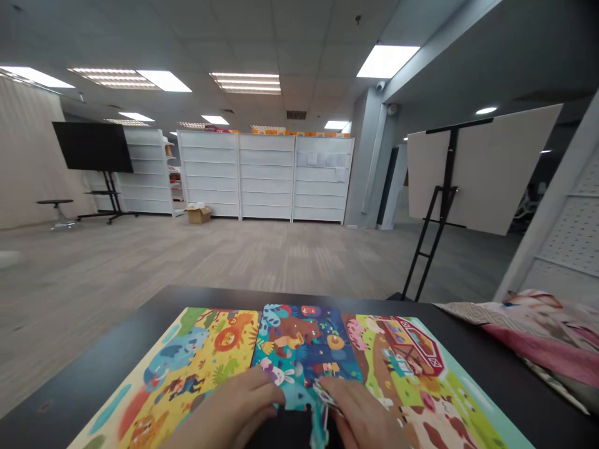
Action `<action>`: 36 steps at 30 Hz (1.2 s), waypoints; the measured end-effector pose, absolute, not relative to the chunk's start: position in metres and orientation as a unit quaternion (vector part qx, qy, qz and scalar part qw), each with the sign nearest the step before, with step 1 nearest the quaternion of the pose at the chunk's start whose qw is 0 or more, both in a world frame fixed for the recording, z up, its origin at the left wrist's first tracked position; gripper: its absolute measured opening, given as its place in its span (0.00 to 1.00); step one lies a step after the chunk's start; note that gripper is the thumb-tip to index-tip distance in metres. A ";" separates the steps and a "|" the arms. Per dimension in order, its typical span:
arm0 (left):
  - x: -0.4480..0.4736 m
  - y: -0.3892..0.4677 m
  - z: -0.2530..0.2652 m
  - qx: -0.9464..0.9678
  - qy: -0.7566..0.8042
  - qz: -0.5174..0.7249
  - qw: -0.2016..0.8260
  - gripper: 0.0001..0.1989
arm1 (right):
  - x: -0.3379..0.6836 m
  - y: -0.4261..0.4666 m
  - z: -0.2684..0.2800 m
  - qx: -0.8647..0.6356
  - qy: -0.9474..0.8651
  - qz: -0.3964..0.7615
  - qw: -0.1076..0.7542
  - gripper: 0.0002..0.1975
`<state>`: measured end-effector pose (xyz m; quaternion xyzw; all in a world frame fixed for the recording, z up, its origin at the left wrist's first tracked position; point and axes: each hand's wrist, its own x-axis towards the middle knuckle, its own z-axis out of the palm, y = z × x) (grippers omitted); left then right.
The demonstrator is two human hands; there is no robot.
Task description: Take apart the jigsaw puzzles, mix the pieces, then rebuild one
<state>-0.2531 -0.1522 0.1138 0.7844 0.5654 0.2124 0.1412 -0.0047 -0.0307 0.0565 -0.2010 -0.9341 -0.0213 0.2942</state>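
Low in the middle of the head view, my right hand has its fingers closed on a teal jigsaw piece, which is tilted and partly hidden by the fingers. The piece is at the lower edge of the middle jigsaw puzzle, a dark blue and teal forest scene with a bear and a rabbit. This lower edge is jagged, with dark table below it. My left hand curls its fingers onto the same puzzle's lower left corner; its fingertips are partly hidden.
A yellow animal picture board lies on the left, a farm picture board on the right. All rest on a black table. Bunched patterned fabric is at the table's right. Beyond stand an easel-like stand, white shelves and a screen.
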 end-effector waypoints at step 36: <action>-0.238 -0.149 0.080 0.771 0.609 0.128 0.134 0.37 | 0.030 -0.018 0.073 -0.343 -0.929 0.042 0.130 0.30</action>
